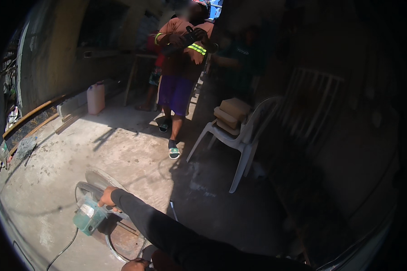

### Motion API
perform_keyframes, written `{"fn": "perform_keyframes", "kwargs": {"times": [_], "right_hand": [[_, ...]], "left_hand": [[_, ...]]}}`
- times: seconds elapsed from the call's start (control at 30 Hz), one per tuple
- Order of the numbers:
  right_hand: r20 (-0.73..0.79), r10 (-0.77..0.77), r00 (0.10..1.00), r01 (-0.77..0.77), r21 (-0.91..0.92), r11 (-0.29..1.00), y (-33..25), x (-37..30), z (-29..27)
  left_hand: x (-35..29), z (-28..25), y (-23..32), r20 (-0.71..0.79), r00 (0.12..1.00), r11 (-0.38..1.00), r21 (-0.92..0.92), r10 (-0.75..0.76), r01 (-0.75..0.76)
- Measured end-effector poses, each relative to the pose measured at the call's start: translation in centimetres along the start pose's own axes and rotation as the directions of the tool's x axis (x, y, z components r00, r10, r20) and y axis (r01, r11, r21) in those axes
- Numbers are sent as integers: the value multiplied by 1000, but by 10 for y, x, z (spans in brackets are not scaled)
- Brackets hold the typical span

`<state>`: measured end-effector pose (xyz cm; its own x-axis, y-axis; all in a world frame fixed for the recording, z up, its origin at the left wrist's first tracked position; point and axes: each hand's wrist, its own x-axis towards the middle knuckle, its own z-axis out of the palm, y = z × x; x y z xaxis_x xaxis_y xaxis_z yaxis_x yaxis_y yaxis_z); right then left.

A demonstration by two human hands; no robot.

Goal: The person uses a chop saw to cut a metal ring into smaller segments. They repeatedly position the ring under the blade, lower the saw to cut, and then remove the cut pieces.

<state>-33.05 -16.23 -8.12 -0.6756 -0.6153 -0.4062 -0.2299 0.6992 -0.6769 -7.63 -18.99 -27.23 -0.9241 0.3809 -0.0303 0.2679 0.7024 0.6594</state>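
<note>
My right hand (107, 198), in a long black sleeve, reaches across from the lower right. Its fingers are closed round the handle area of a chop saw (88, 217) with a teal motor housing. The large round grey blade and guard (105, 179) stand just beyond the hand. Below it lies the saw's worn, rust-brown base (126, 241), with a curved metal part beside it. At the lower edge, near the base, a patch of skin (134, 264) shows; it may be my left hand, but its fingers are not clear.
A spanner-like metal tool (173, 210) lies right of the saw. A power cord (63, 249) trails left. Ahead, a person (183, 58) in purple shorts holds a dark object. A white plastic chair (239, 142) carries brown boxes (232, 115). A pinkish jug (96, 98) stands near timber (36, 113).
</note>
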Motion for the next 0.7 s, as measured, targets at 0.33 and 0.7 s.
{"fn": "perform_keyframes", "kwargs": {"times": [0.33, 0.7], "right_hand": [[-7, 48, 999, -48, 29, 998, 10, 12, 3], [28, 30, 999, -30, -2, 1000, 2, 5, -1]], "left_hand": [[4, -58, 62, 170, 981, 994, 77, -92, 80], [4, -48, 50, 153, 978, 986, 100, -144, 130]]}}
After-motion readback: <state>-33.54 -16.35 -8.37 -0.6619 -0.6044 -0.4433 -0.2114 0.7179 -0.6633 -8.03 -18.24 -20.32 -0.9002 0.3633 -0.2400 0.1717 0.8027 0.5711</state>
